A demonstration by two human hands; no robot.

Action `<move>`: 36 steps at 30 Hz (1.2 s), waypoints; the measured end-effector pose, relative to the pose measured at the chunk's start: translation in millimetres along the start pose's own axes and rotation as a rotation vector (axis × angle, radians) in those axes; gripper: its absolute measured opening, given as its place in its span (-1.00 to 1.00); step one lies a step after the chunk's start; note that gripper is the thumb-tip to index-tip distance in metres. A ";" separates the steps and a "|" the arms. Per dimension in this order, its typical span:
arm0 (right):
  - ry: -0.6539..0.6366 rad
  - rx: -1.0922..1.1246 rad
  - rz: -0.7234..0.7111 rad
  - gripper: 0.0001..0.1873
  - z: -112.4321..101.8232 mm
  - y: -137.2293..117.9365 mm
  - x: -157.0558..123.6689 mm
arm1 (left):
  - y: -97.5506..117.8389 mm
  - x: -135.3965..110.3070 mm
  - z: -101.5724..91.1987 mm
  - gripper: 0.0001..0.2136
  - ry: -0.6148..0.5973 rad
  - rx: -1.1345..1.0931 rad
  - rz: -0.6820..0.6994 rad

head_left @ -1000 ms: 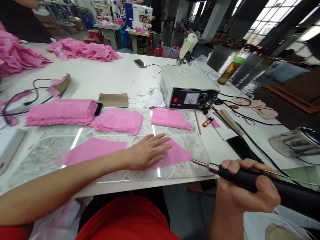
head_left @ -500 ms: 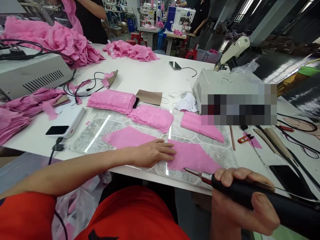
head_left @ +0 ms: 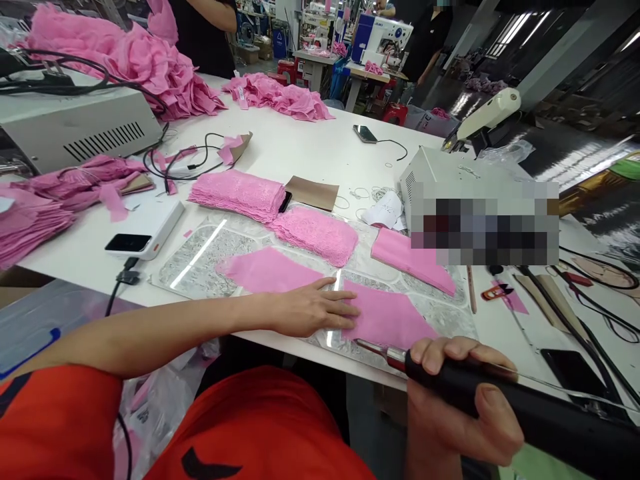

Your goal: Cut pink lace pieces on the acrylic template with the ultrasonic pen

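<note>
My left hand (head_left: 314,308) lies flat with fingers spread, its fingertips on the left edge of a pink fabric piece (head_left: 387,315). A second pink piece (head_left: 273,268) lies just beyond that hand, on the same clear patterned sheet (head_left: 173,263). In my right hand (head_left: 463,393) is a thick black-handled tool (head_left: 445,375) with a pointed metal tip. The tip is at the near edge of the right fabric piece, toward its left corner; I cannot tell whether it touches. Behind the pieces sit stacked pink lace pieces (head_left: 320,235) and a folded pink stack (head_left: 403,257).
A white power bank (head_left: 145,230) with a cable stands at the left, before a grey vented box (head_left: 85,130). Pink fabric heaps (head_left: 125,63) fill the back left. Orange snips (head_left: 496,292) and a dark phone (head_left: 570,373) lie at the right. Another person (head_left: 203,37) stands across the table.
The tool tip has moved left along the near edge of the right fabric piece. The left hand's fingers have spread a little more. The whole view has shifted slightly.
</note>
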State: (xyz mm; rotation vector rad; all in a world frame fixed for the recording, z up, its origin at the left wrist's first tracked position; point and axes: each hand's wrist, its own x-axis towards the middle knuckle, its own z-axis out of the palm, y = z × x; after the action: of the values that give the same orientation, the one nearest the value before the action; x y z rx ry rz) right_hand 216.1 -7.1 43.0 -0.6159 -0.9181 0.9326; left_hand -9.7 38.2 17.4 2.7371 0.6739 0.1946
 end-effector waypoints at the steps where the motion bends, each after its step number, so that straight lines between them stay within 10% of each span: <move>1: -0.001 0.002 0.004 -0.80 1.3 0.5 -0.5 | 0.2 -0.2 0.3 -0.59 0.001 0.004 0.003; 36: -0.053 -0.018 0.006 -0.84 15.2 7.0 -7.4 | 4.0 -2.7 -13.3 -0.64 0.050 -0.028 -0.055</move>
State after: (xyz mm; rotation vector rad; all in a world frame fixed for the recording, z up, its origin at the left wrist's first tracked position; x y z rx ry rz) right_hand 197.9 -9.3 42.1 -0.6123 -0.9733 0.9500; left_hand -13.1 37.1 31.1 2.6911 0.7528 0.2592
